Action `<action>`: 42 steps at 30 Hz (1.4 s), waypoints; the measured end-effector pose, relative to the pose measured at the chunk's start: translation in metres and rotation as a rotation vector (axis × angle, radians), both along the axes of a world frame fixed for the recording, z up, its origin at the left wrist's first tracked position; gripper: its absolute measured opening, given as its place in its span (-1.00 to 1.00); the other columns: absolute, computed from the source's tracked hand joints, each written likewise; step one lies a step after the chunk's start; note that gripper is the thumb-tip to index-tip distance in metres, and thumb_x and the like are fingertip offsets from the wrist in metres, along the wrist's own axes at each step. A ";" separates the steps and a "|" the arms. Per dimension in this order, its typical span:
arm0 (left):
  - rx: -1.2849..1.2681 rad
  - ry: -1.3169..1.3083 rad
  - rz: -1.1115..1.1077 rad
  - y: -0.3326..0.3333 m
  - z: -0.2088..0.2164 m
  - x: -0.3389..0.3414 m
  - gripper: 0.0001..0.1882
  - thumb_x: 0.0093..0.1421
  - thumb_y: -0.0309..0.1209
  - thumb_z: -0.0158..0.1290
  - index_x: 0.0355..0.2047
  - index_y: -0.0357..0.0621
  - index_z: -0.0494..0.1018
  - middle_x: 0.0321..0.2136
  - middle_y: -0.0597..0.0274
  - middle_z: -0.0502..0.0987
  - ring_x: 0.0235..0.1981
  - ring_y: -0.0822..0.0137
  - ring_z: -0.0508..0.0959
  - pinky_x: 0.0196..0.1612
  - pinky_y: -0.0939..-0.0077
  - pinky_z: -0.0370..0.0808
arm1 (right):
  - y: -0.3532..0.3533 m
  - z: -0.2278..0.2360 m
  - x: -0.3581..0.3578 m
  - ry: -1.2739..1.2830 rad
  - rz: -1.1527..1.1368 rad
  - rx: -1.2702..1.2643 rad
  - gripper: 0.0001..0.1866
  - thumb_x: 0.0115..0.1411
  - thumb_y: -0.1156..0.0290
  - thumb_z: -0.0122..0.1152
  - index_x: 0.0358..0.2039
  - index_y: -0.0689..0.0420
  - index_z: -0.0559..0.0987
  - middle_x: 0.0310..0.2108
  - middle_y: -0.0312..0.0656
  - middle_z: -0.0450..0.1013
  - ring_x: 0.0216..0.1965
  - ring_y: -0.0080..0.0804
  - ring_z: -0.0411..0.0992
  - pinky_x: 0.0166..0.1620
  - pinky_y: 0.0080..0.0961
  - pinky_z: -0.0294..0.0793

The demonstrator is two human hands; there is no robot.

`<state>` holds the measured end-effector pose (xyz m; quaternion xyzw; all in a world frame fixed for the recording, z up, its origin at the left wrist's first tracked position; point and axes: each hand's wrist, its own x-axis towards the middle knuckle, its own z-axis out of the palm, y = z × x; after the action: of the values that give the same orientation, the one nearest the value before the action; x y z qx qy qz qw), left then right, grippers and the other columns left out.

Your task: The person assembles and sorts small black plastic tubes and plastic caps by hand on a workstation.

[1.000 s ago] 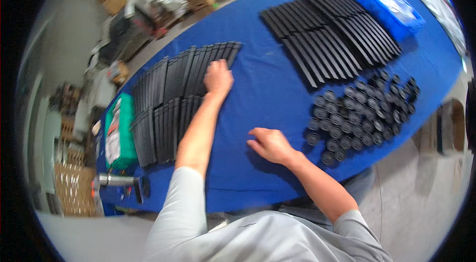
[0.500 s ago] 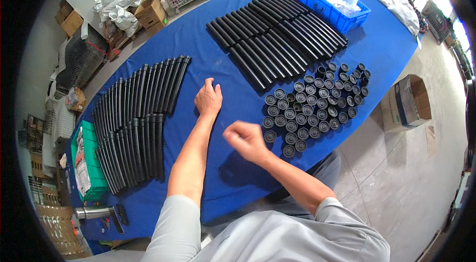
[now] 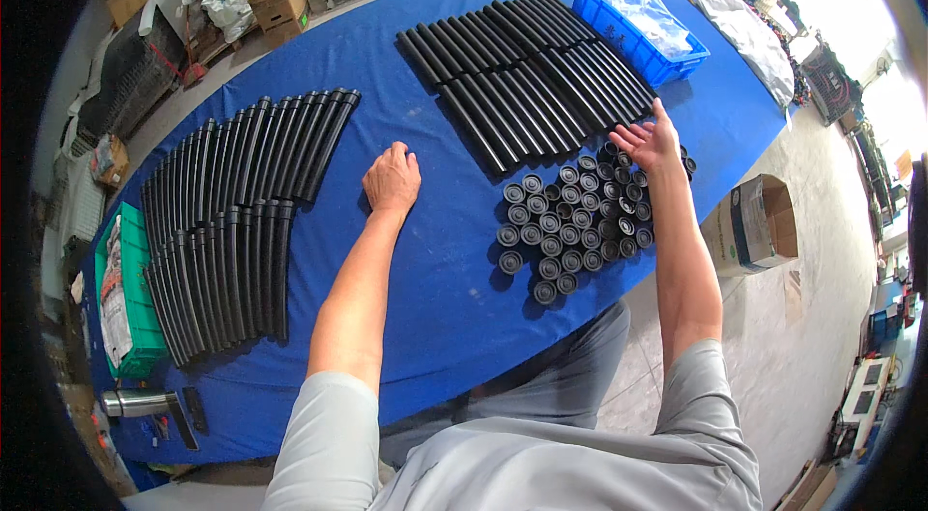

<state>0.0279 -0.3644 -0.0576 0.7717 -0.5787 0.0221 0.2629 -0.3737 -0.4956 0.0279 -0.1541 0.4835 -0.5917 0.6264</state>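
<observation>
My left hand (image 3: 391, 179) rests on the blue cloth between the groups of tubes. Its fingers are curled in, and nothing shows in them. Farther right, my right hand (image 3: 649, 137) is open, palm turned up and fingers apart, with nothing in it. It hovers at the lower right end of a block of straight black tubes (image 3: 527, 66), over the far side of a cluster of round black caps (image 3: 570, 221). The hand and forearm hide some of the caps. On the left lie two rows of black tubes with collared ends (image 3: 242, 163).
A blue crate (image 3: 667, 66) with clear plastic bags stands beyond the straight tubes. At the left edge are a green crate (image 3: 145, 318) and a silver cylinder (image 3: 140, 403). An open cardboard box (image 3: 759, 221) sits on the floor to the right.
My right hand has swung from the middle of the table to the far right and spread its fingers. The left hand stays on the cloth. The whole view has shifted slightly.
</observation>
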 end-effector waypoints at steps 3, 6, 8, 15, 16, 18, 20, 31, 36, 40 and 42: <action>-0.007 0.003 0.002 0.003 0.000 0.003 -0.79 0.26 -0.27 0.02 -0.20 -0.13 0.46 -0.25 0.07 0.62 -0.18 0.01 0.61 -0.12 0.06 0.53 | -0.010 -0.010 0.003 0.039 -0.047 0.065 0.00 0.28 -0.05 0.18 0.43 0.15 -0.20 0.42 0.17 -0.24 0.31 0.33 0.08 0.10 0.40 0.35; -0.010 0.004 0.000 0.003 0.002 0.003 -0.79 0.26 -0.28 0.02 -0.21 -0.13 0.46 -0.26 0.07 0.62 -0.19 0.02 0.61 -0.13 0.07 0.53 | -0.014 -0.015 0.003 0.040 -0.057 0.077 -0.07 0.30 -0.03 0.16 0.43 0.05 -0.14 0.41 0.13 -0.21 0.32 0.34 0.04 0.09 0.41 0.38; -0.009 0.007 -0.010 0.003 0.004 0.001 -0.80 0.26 -0.28 0.03 -0.22 -0.13 0.46 -0.26 0.08 0.62 -0.19 0.03 0.61 -0.13 0.08 0.54 | -0.017 -0.021 0.000 0.052 -0.063 0.087 -0.08 0.30 -0.04 0.15 0.43 0.05 -0.14 0.41 0.12 -0.21 0.33 0.34 0.04 0.09 0.41 0.38; -0.043 0.013 -0.015 0.001 -0.004 0.005 -0.77 0.27 -0.23 0.00 -0.20 -0.09 0.45 -0.25 0.05 0.62 -0.21 -0.07 0.60 -0.17 0.00 0.51 | -0.022 -0.028 0.006 -0.008 -0.078 0.055 -0.17 0.37 0.05 0.04 0.43 0.08 -0.14 0.44 0.13 -0.27 0.34 0.36 0.02 0.11 0.43 0.36; -0.036 0.013 -0.014 0.000 -0.004 0.004 -0.77 0.27 -0.23 0.00 -0.20 -0.09 0.45 -0.26 0.04 0.62 -0.22 -0.07 0.60 -0.17 0.00 0.51 | -0.023 -0.028 0.006 -0.009 -0.083 0.040 -0.19 0.38 0.06 0.03 0.43 0.09 -0.14 0.44 0.13 -0.28 0.34 0.36 0.02 0.11 0.43 0.35; -0.029 0.010 -0.011 0.000 -0.002 0.003 -0.77 0.27 -0.23 0.00 -0.20 -0.08 0.45 -0.26 0.04 0.62 -0.22 -0.07 0.60 -0.17 0.00 0.51 | -0.017 -0.025 0.011 -0.009 -0.071 0.038 -0.12 0.38 0.05 0.03 0.43 0.14 -0.25 0.46 0.09 -0.33 0.37 0.30 -0.03 0.16 0.39 0.31; 0.010 -0.003 0.011 0.002 0.003 0.001 -0.79 0.25 -0.28 0.03 -0.22 -0.13 0.46 -0.28 0.08 0.62 -0.19 0.03 0.62 -0.14 0.09 0.54 | -0.015 -0.024 0.016 -0.010 -0.057 0.037 -0.04 0.38 0.03 0.03 0.43 0.19 -0.35 0.48 0.05 -0.37 0.40 0.25 -0.07 0.22 0.34 0.27; -0.051 0.000 -0.015 0.001 -0.002 0.004 -0.81 0.24 -0.29 0.04 -0.25 -0.14 0.45 -0.30 0.05 0.62 -0.23 0.00 0.62 -0.18 0.07 0.54 | -0.021 -0.028 0.018 -0.011 -0.053 0.048 -0.09 0.38 0.07 0.02 0.44 0.18 -0.29 0.48 0.04 -0.39 0.42 0.14 -0.06 0.28 0.21 0.21; -0.038 0.009 -0.014 0.003 0.002 0.001 -0.81 0.24 -0.29 0.03 -0.24 -0.14 0.45 -0.30 0.04 0.62 -0.22 0.00 0.62 -0.17 0.07 0.54 | -0.025 -0.032 0.018 -0.018 -0.046 0.017 -0.10 0.39 0.08 -0.01 0.44 0.20 -0.31 0.48 0.07 -0.40 0.42 0.15 -0.08 0.33 0.19 0.11; -0.019 0.008 -0.007 0.001 0.001 0.002 -0.79 0.24 -0.28 0.03 -0.23 -0.14 0.45 -0.29 0.04 0.62 -0.22 -0.01 0.61 -0.16 0.06 0.53 | -0.033 -0.038 0.014 -0.068 -0.055 0.002 -0.09 0.40 0.09 -0.03 0.43 0.23 -0.35 0.47 0.09 -0.37 0.42 0.16 -0.08 0.35 0.18 0.06; -0.009 0.006 -0.001 0.001 0.000 0.003 -0.79 0.24 -0.28 0.02 -0.22 -0.15 0.45 -0.29 0.03 0.62 -0.22 -0.01 0.61 -0.15 0.06 0.53 | -0.032 -0.035 0.016 -0.064 -0.072 0.025 -0.08 0.40 0.08 -0.03 0.42 0.24 -0.36 0.47 0.10 -0.35 0.42 0.16 -0.08 0.35 0.18 0.05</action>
<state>0.0308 -0.3633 -0.0573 0.7704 -0.5780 0.0223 0.2681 -0.3580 -0.5280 -0.0069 -0.1098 0.4758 -0.6124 0.6217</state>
